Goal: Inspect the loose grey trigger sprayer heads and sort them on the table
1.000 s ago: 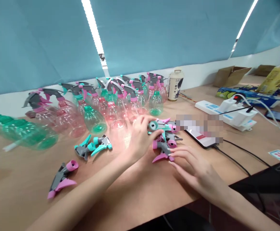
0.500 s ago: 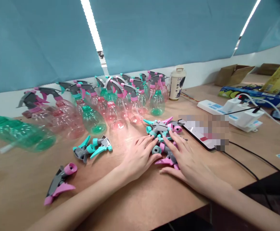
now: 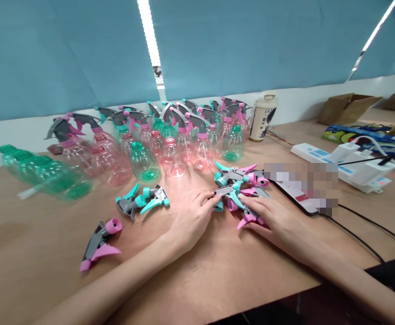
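My left hand (image 3: 192, 221) is at the left side of a pile of trigger spray heads. Its fingers close on the end of a grey and teal spray head (image 3: 224, 190); the thumb is mostly hidden. My right hand (image 3: 280, 225) rests against the right of the pile, fingers stretched out over the heads and thumb by a pink trigger (image 3: 246, 220). More grey heads with pink or teal parts (image 3: 240, 174) lie just behind. To the left are two teal spray heads (image 3: 129, 205) and, nearer, one pink spray head (image 3: 99, 243).
Pink and green clear bottles, many with spray heads fitted, stand along the back, including an open green bottle (image 3: 145, 164). Green bottles (image 3: 62, 180) lie at left. A phone (image 3: 290, 192), power strip (image 3: 340, 167), cup (image 3: 263, 119) and cardboard box (image 3: 346, 108) are on the right.
My view has shifted a little left. The left fingers have drawn together at a teal spray head, which has turned slightly. My right hand has shifted over the pile's right side.
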Available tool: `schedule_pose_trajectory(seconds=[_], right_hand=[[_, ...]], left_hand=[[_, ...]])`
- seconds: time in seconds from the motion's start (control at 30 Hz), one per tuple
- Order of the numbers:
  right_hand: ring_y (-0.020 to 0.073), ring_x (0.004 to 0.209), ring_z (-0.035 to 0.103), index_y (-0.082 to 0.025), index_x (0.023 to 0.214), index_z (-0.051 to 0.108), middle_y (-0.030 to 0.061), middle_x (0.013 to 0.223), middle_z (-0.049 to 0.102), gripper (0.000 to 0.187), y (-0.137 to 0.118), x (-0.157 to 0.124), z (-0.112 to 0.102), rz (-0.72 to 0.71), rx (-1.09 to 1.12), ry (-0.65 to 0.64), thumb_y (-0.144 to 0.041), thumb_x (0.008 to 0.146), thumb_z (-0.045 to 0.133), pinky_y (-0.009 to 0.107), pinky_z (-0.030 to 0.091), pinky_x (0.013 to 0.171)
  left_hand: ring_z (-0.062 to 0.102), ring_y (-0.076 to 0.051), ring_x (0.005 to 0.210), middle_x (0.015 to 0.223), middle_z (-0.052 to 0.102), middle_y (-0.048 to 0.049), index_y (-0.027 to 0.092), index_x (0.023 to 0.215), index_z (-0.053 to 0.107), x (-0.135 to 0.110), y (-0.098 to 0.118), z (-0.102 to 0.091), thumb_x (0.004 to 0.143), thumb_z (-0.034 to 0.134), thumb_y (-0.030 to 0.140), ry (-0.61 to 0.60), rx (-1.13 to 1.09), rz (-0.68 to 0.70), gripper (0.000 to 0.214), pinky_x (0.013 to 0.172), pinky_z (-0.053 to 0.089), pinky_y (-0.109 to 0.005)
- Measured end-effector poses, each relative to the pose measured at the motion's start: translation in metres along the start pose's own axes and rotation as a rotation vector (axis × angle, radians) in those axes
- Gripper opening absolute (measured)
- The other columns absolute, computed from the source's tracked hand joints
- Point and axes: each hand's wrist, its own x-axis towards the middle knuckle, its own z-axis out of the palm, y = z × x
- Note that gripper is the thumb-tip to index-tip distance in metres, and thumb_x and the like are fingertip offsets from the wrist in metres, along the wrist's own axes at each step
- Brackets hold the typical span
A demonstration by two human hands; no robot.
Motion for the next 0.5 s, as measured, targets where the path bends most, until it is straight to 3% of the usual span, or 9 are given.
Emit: schedule_pose_trajectory(seconds=[0.1,0.23,0.37,0.5], right_hand=[[0.0248,0.121,0.052,-0.026,0.139,0.040,0.0106,0.130,0.056,0.048,0.001,-0.004,-0.003,0.033,-0.028,-0.025,-0.023,0.092,0.048,0.046,0.047,0.098],[0.0254,0.127,0.046,-0.023,0.141,0.038,0.0120,0.135,0.051,0.049,-0.005,-0.004,-0.007,0.057,-0.067,-0.049,-0.021,0.093,0.046,0.046,0.043,0.103],[0.0293,0.129,0.043,-0.021,0.139,0.042,0.0134,0.137,0.049,0.049,-0.016,0.003,-0.006,0.018,-0.123,-0.017,-0.025,0.090,0.050,0.050,0.041,0.104],[0.0331,0.130,0.041,-0.020,0.137,0.044,0.0156,0.141,0.044,0.052,-0.022,0.012,0.007,-0.027,-0.185,0.009,-0.034,0.088,0.054,0.053,0.040,0.102]], left_hand=[[0.058,-0.025,0.108,0.115,0.061,-0.0126,0.016,0.121,0.054,-0.007,0.003,-0.010,0.090,0.047,0.010,-0.011,0.001,-0.002,0.033,0.089,0.052,-0.045],[0.058,-0.024,0.107,0.116,0.062,-0.0122,0.017,0.119,0.056,-0.026,0.008,-0.043,0.092,0.047,0.016,0.026,0.002,-0.039,0.028,0.088,0.052,-0.043],[0.060,-0.023,0.100,0.109,0.064,-0.0088,0.021,0.113,0.059,-0.056,0.002,-0.083,0.092,0.048,0.018,0.110,0.067,-0.138,0.025,0.085,0.052,-0.040],[0.062,-0.022,0.094,0.105,0.063,-0.0080,0.023,0.110,0.061,-0.097,-0.013,-0.115,0.092,0.049,0.026,0.114,0.185,-0.269,0.022,0.079,0.054,-0.035]])
